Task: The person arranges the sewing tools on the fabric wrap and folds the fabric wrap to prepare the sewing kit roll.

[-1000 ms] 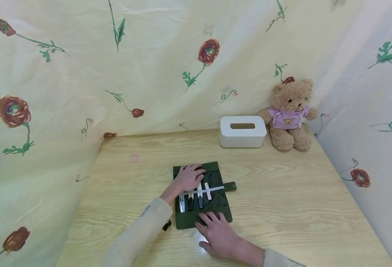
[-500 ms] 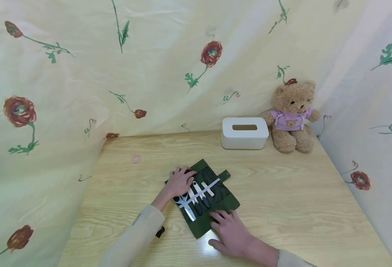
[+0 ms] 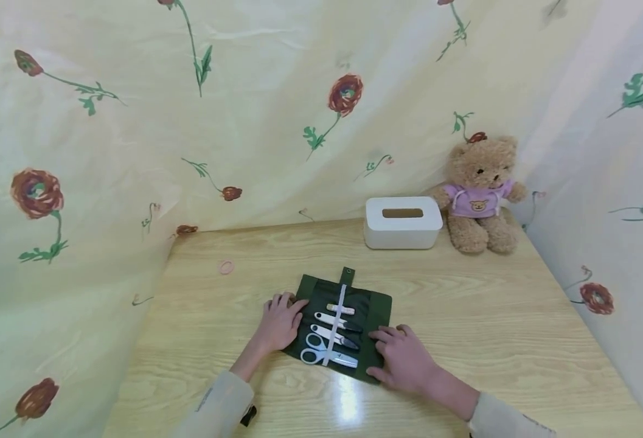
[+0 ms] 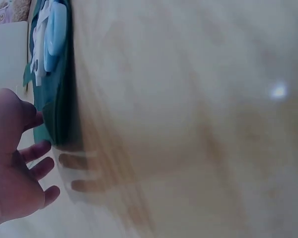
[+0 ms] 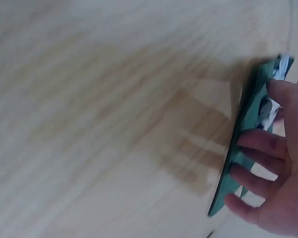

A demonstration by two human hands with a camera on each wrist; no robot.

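A dark green tool roll lies unfolded on the table, its snap tab pointing away from me. Under its pale elastic band sit scissors with light blue handles, two white-handled tools with black ends, and a short pinkish stick. My left hand touches the roll's left edge, with fingers spread in the left wrist view. At the opposite edge, my right hand rests its extended fingers on the green flap.
A white tissue box stands at the back, beside a teddy bear in a purple hoodie. A small pink ring lies on the wooden table at the left. Flowered cloth hangs behind the table and along its sides.
The tool roll has turned counter-clockwise by about a quarter turn, so its tab swung from the right to the far side. Both hands moved with it, the right one outward.
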